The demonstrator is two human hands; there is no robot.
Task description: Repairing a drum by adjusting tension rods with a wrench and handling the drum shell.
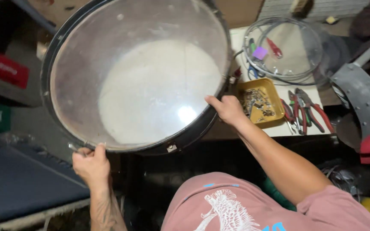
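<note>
drum up in front of me, tilted | left hand fingers clamped on bottom rim, right hand hooked over right edge | risk: grip slips, it swings into yellow tray and pliers on the surface
</note>
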